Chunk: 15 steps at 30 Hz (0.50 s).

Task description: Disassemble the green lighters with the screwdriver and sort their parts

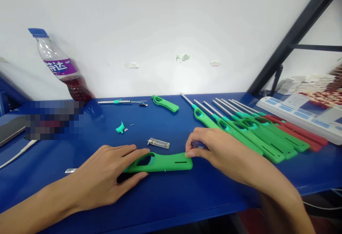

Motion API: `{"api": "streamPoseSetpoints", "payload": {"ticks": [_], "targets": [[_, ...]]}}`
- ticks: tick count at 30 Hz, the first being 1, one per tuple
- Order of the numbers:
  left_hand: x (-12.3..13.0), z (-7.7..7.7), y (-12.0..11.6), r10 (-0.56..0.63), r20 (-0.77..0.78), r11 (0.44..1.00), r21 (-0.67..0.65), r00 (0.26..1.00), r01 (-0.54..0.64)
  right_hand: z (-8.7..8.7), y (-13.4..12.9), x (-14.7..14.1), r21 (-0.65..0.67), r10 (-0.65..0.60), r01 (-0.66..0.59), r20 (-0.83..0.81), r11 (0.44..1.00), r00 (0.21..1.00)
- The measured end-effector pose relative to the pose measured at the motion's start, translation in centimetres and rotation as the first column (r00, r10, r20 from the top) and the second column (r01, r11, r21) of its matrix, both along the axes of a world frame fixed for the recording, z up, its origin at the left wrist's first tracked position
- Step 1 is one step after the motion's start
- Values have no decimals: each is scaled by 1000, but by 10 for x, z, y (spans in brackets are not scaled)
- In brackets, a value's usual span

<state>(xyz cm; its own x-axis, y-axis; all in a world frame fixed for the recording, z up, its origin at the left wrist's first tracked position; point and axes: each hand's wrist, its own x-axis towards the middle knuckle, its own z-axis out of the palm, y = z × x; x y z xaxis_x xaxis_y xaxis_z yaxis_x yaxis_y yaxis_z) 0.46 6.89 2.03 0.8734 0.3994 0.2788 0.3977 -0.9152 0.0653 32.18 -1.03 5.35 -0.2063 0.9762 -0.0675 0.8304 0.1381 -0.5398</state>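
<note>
A green stick lighter [171, 162] lies on its side near the front of the table, its metal nozzle [71, 171] pointing left. My left hand [104, 177] is closed around its trigger end, thumb below and fingers above. At the handle's right end, my right hand [208, 145] has its fingertips against the casing. In that hand is a tool with a dark, see-through handle [197, 144]; its tip is hidden. Just behind the lighter rests a clear fuel tank [159, 143]. Further back are a teal trigger [120, 127], a tiny screw [131, 124] and a loose green casing half [165, 104].
Several assembled green lighters [248, 134] and red ones [299, 130] lie in a row on the right, beside a white power strip [301, 118]. A metal lighter tube with wires [120, 102] is at the back. A drink bottle [62, 66] stands at the back left on the blue table [149, 205].
</note>
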Motion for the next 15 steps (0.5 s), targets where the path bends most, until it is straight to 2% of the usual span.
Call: {"api": "streamPoseSetpoints", "payload": {"ticks": [15], "targets": [[0, 2, 0, -29, -10, 999, -33, 1000, 29, 7, 1, -2, 23, -15, 16, -29, 1000, 999]]}}
